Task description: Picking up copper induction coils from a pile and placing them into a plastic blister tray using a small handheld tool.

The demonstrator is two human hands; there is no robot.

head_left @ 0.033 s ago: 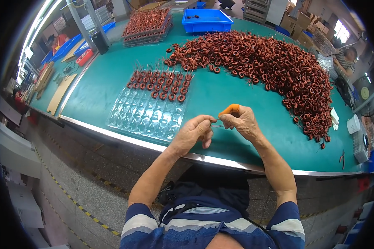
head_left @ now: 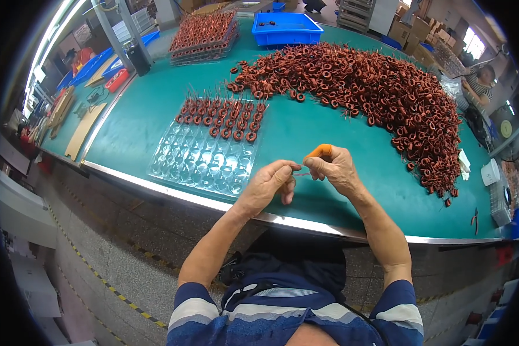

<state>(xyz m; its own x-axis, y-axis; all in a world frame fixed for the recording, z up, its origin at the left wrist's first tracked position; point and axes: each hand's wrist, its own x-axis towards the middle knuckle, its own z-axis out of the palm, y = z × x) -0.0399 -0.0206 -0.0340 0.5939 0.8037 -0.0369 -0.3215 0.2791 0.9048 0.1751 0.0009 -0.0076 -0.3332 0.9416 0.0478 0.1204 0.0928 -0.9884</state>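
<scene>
Over the near edge of the green table, my left hand (head_left: 269, 184) pinches a small copper-coloured wire coil (head_left: 297, 168), mostly hidden by the fingers. My right hand (head_left: 340, 171), with an orange cover (head_left: 319, 151) on one finger, pinches the coil's thin wire leads. Both hands are closed and almost touch. Left of them lies a clear plastic tray (head_left: 197, 162) with round pockets. Its far rows hold upright ring coils (head_left: 228, 123) with their leads pointing up, and its near rows are bare. A large heap of the same coils (head_left: 363, 86) spreads beyond my hands to the right.
Filled trays (head_left: 205, 37) are stacked at the far left, beside a blue bin (head_left: 288, 36) with a few coils inside. Pliers (head_left: 474, 221) lie near the right edge, close to a white container (head_left: 490, 172). Another person (head_left: 480, 86) sits at the far right.
</scene>
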